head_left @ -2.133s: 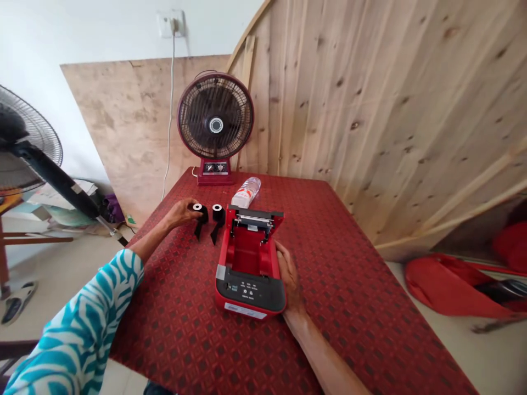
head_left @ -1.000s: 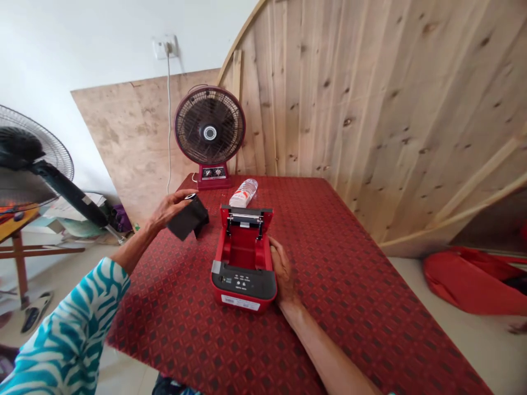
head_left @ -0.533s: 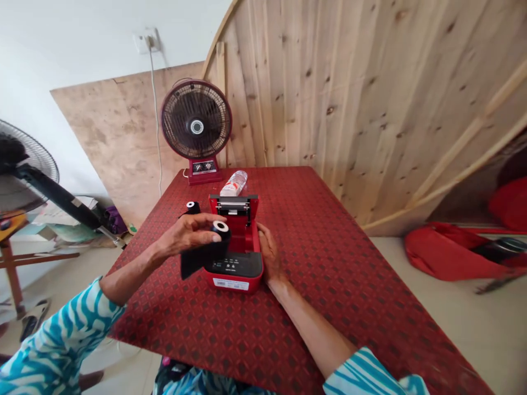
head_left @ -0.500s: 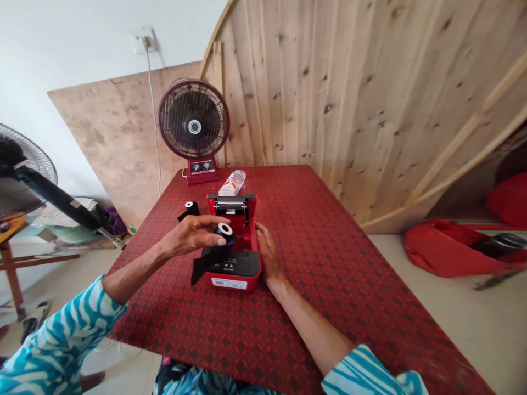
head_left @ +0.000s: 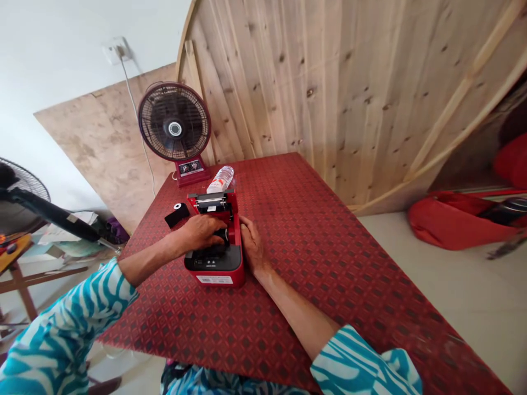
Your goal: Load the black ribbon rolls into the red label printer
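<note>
A small red and black label printer (head_left: 220, 265) stands on the table, its lid (head_left: 212, 204) raised at the back. My left hand (head_left: 201, 231) reaches into the open compartment, fingers closed round a black paper roll (head_left: 223, 235) with a white core. That roll is now mostly inside, partly hidden by the fingers. Against the printer's right side, my right hand (head_left: 254, 245) grips the red casing. A second black roll (head_left: 177, 214), its end unwound, lies on the table left of the printer.
Behind the printer a clear plastic bottle (head_left: 222, 179) lies on its side. A desk fan (head_left: 175, 129) stands at the table's back left corner. The table (head_left: 296, 274) has a red patterned cover. A wooden panel (head_left: 308, 66) rises behind it, and a red bag (head_left: 448, 219) rests on the floor.
My left hand has lowered the black roll from above the printer into its compartment, and the roll has turned on its side. The right hand stays on the casing. The view has shifted slightly.
</note>
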Available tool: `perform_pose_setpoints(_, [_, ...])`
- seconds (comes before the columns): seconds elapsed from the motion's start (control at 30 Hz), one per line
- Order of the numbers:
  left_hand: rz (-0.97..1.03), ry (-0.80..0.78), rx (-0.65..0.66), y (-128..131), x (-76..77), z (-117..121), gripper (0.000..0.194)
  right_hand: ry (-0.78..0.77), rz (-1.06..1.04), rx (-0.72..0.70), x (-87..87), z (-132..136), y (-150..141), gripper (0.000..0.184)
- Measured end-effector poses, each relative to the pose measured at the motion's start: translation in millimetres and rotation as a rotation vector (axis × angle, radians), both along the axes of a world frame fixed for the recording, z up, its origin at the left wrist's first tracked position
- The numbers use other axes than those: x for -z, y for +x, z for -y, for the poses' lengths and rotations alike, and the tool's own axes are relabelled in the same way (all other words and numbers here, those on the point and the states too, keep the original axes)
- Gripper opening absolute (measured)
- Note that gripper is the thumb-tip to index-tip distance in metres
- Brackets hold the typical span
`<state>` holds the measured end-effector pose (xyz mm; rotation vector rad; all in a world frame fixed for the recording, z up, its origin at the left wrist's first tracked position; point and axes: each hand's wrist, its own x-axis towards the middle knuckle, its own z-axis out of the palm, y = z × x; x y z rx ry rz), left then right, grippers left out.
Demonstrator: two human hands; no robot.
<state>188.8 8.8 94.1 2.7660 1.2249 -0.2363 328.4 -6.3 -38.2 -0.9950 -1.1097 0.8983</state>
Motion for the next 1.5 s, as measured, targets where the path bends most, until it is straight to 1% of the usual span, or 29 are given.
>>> perform_pose_setpoints(0.07, [-0.097, -0.007, -0.024, 8, 4.6, -7, 0.025, 0.000, 0.003, 0.000, -0.1, 0, 0, 0.039])
perform_pose_setpoints(0.13, [-0.138, -0.028, -0.037, 12, 8.2, -14, 0.020, 0.000, 0.009, -0.007, -0.6, 0, 1, 0.040])
perform_pose_setpoints(0.23, [-0.069, -0.085, 0.003, 7, 7.2, -16, 0.020, 0.001, 0.019, -0.014, -1.9, 1, 2, 0.039])
perform_pose_setpoints(0.33, [0.141, -0.081, 0.056, -12, -1.5, -1, 0.027, -0.007, 0.016, -0.014, -3.2, 3, 2, 0.038])
perform_pose_setpoints(0.4, [0.330, -0.017, 0.032, -28, -8.1, 17, 0.029, -0.016, 0.008, -0.016, -3.4, 3, 2, 0.038])
perform_pose_setpoints(0.47, [0.442, 0.030, -0.005, -42, -11.4, 37, 0.031, -0.016, 0.004, -0.012, -2.6, 3, 2, 0.037])
perform_pose_setpoints(0.53, [0.469, 0.069, 0.032, -49, -9.2, 51, 0.031, -0.010, 0.007, -0.003, -0.7, 3, 2, 0.037])
perform_pose_setpoints(0.6, [0.470, 0.115, 0.094, -49, -2.4, 57, 0.029, 0.002, 0.017, 0.001, 1.7, 2, 3, 0.037])
perform_pose_setpoints(0.67, [0.471, 0.163, 0.133, -45, 4.8, 55, 0.024, 0.011, 0.031, 0.004, 3.8, 1, 4, 0.038])
perform_pose_setpoints(0.73, [0.472, 0.196, 0.151, -39, 7.9, 51, 0.022, 0.011, 0.046, 0.012, 4.9, 0, 4, 0.038])
perform_pose_setpoints(0.8, [0.468, 0.223, 0.153, -36, 6.0, 50, 0.022, 0.006, 0.058, 0.019, 5.0, 0, 4, 0.037])
perform_pose_setpoints(0.87, [0.469, 0.265, 0.158, -35, 1.6, 54, 0.022, 0.003, 0.059, 0.017, 4.3, 0, 4, 0.037])
perform_pose_setpoints(0.93, [0.468, 0.329, 0.172, -35, -1.9, 64, 0.021, 0.003, 0.050, 0.008, 3.2, 0, 4, 0.036])
perform_pose_setpoints(1.0, [0.462, 0.396, 0.196, -35, -2.2, 76, 0.020, 0.000, 0.037, 0.004, 2.2, 1, 4, 0.035])
perform_pose_setpoints(1.1, [0.456, 0.463, 0.215, -35, 3.5, 90, 0.017, -0.001, 0.035, 0.000, 0.7, 1, 5, 0.035])
perform_pose_setpoints(1.23, [0.485, 0.497, 0.206, -35, 15.4, 98, 0.014, -0.006, 0.032, -0.014, -2.5, 3, 6, 0.036])
perform_pose_setpoints(1.4, [0.640, 0.589, 0.238, -37, 33.0, 100, 0.017, -0.061, -0.022, -0.020, -7.2, 9, 5, 0.037])
perform_pose_setpoints(1.5, [0.734, 0.636, 0.235, -38, 43.4, 100, 0.017, -0.098, -0.047, 0.018, -6.3, 1, 6, 0.039])
